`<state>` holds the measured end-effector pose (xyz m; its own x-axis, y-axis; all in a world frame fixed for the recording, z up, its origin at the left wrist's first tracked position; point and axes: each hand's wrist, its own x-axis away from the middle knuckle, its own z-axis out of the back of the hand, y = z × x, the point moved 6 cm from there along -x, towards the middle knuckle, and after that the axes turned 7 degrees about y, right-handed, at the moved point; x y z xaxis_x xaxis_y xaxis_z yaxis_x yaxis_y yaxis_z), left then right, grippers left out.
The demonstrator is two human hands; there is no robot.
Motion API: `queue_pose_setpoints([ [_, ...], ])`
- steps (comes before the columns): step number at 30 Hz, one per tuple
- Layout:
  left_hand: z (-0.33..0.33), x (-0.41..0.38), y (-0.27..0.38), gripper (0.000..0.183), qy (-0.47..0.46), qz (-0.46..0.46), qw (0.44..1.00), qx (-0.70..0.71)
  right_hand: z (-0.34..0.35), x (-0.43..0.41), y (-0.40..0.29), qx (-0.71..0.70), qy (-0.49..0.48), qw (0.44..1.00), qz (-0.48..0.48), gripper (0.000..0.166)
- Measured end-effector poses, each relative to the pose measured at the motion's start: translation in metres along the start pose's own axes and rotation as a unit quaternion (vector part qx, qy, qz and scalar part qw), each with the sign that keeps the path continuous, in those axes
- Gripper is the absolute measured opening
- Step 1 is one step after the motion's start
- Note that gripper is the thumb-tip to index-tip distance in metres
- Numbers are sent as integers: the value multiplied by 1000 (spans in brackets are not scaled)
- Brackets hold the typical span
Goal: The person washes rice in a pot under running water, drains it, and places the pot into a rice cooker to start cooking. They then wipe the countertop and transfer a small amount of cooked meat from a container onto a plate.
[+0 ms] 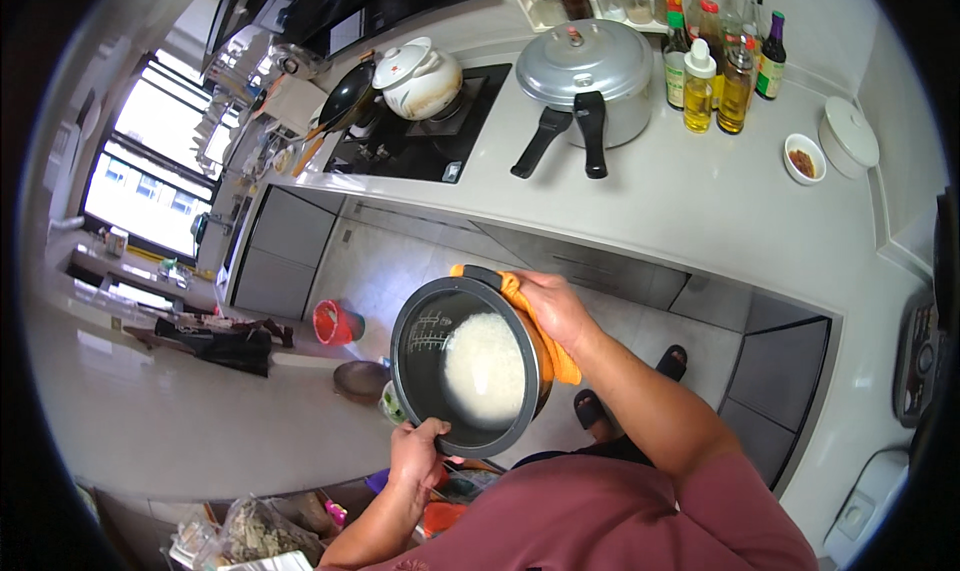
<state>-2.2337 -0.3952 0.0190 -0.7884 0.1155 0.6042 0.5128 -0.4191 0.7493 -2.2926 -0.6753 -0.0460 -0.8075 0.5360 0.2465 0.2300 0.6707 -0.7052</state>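
A dark rice cooker inner pot (420,361) is held in front of my body above the floor, its mouth tipped towards the camera. White rice (487,368) lies in it, apparently under cloudy water, and pale level marks show on the inner wall. My left hand (416,451) grips the near rim, thumb over the edge. On the far right side, my right hand (553,308) holds the pot through an orange cloth (555,353), which hangs down along the outer wall. The fingers beneath the pot are hidden.
A pressure cooker (585,83) stands on the counter beside sauce and oil bottles (697,87). The gas hob (427,136) bears a white lidded pot (418,80) and a black wok (349,95). A small bowl (804,158) sits farther right. On the floor stands a red bin (335,322).
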Motion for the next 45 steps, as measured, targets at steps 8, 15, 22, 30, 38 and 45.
queue_pose_setpoints([
  [8,2,-21,-11,15,-46,-25,999,-11,33,63,-50,-261,11,960,101,47],
  [15,-63,-20,5,15,-153,-118,974,-123,50,107,-77,394,81,867,294,48],
  [22,-185,-8,28,17,-267,-197,912,-239,119,159,-136,630,301,666,263,35],
  [30,-351,15,40,24,-321,-235,861,-316,245,188,-231,557,403,697,202,56],
  [38,-479,40,70,27,-303,-315,815,-381,392,187,-243,279,525,784,180,54],
  [45,-544,18,78,23,-344,-296,795,-402,432,213,-301,260,547,759,239,44],
])
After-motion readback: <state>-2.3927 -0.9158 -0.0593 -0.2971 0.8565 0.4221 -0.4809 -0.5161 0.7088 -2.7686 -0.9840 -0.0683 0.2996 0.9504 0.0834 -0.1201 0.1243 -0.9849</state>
